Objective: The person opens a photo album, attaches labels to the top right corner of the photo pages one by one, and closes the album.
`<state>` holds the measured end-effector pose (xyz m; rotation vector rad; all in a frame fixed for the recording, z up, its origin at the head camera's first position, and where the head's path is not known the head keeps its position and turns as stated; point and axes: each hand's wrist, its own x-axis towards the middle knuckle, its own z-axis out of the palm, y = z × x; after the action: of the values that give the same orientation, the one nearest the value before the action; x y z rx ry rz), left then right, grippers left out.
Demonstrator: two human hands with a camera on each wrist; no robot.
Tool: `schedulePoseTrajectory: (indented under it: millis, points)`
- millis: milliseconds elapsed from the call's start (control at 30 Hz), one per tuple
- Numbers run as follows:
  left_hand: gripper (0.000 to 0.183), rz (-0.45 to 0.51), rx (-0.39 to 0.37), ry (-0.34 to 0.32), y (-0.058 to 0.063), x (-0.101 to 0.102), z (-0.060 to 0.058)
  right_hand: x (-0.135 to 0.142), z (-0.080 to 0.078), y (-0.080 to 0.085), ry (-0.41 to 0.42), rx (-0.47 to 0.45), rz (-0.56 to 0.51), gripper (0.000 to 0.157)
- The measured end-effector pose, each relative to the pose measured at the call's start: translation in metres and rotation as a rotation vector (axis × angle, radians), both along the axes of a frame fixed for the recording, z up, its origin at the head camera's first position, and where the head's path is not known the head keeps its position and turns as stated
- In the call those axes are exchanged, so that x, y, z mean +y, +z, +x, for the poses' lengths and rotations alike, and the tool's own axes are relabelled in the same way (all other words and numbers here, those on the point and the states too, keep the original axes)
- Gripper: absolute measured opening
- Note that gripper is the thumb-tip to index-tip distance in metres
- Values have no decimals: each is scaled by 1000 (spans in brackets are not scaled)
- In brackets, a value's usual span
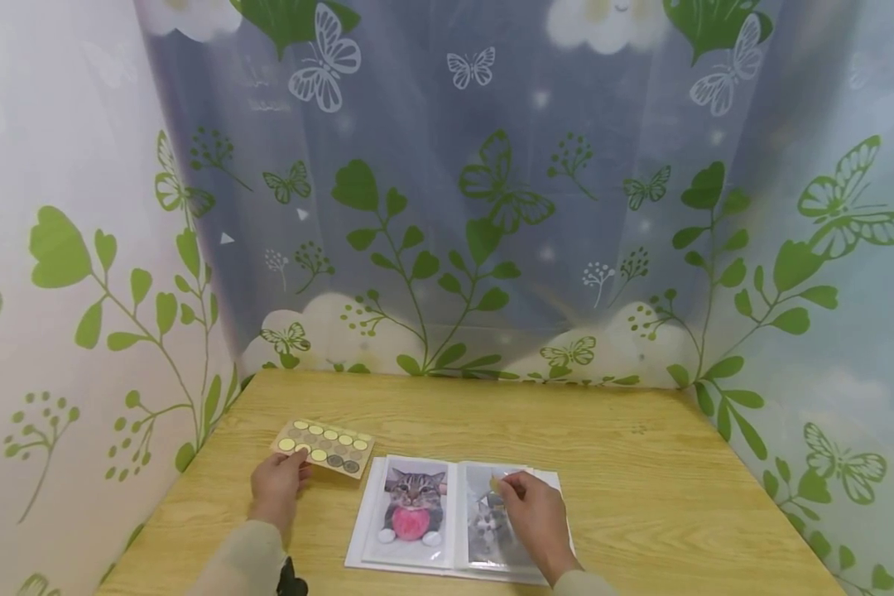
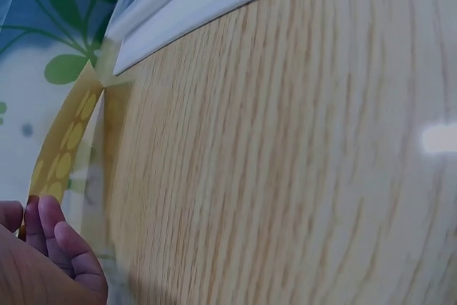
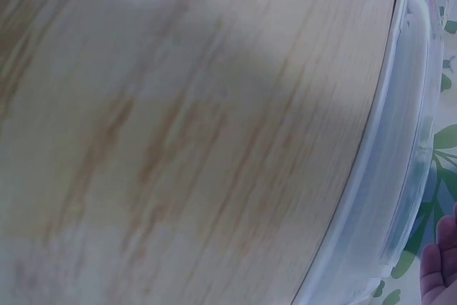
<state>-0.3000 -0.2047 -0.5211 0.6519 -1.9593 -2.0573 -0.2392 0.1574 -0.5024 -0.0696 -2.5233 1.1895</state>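
Note:
My left hand (image 1: 277,484) pinches the near left edge of a tan sticker sheet (image 1: 331,436) with rows of round yellow and grey stickers. The left wrist view shows the sheet (image 2: 64,141) tilted up off the table between thumb and fingers. A white photo album (image 1: 356,542) lies spread on the table. Its left page carries a picture of a tabby cat (image 1: 411,488) with a pink heart. Above the right page, my right hand (image 1: 538,513) pinches a small yellow sticker (image 1: 494,483), partly hidden by the fingertips. That hand covers part of the grey picture (image 1: 484,542) there.
The wood-grain table (image 1: 663,497) extends to the right of the album and behind it. A curtain (image 1: 432,248) printed with leaves and butterflies stands along the table's back and sides. A dark object (image 1: 292,578) shows by the left sleeve.

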Motion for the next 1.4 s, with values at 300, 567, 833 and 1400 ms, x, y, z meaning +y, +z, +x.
schedulePoseTrajectory:
  millis: [300,567,833,1400]
  points:
    - [65,-124,-64,5,6,-6,8,-1,1,-1,6,8,15,9]
    - [78,-367,-147,64,16,7,9,-2,0,-2,13,12,23,9]
    - [64,-475,57,-257,24,37,10,-3,0,-1,22,31,40,6]
    - [56,-1149,332,-843,21,96,30,-4,-7,-3,35,20,70,8]
